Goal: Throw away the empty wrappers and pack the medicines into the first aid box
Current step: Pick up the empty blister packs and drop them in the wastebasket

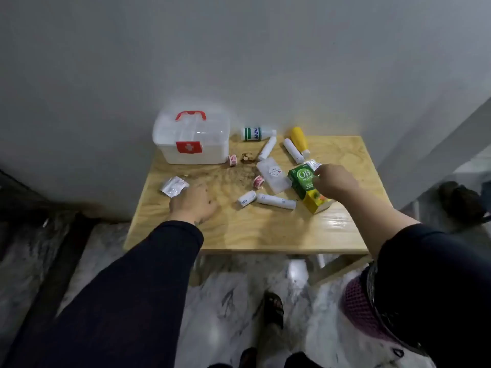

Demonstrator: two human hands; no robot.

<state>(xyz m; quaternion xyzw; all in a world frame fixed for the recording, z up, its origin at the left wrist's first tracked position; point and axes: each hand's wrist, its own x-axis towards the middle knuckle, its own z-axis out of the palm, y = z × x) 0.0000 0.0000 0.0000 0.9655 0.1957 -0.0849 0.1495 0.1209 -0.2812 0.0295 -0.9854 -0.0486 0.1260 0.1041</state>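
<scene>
A translucent white first aid box (pixel 191 136) with a red handle and red cross stands shut at the table's back left. My left hand (pixel 192 204) rests on the wood beside a crumpled silver blister wrapper (pixel 174 185), fingertips touching its edge. My right hand (pixel 333 183) pinches a small silver wrapper (pixel 312 164) above a green and yellow medicine carton (pixel 305 185). Between the hands lie white bandage rolls (pixel 275 201), a clear flat case (pixel 273 175) and two small red-printed tape rolls (pixel 258 181).
A green-striped white bottle (pixel 256 134), white tubes (pixel 267 148) and a yellow bottle (pixel 299 140) lie at the back of the small wooden table (pixel 265 229), which stands against a grey wall. Brown scraps (pixel 247 157) sit near the box. Marble floor below; my sandalled foot (pixel 273 309).
</scene>
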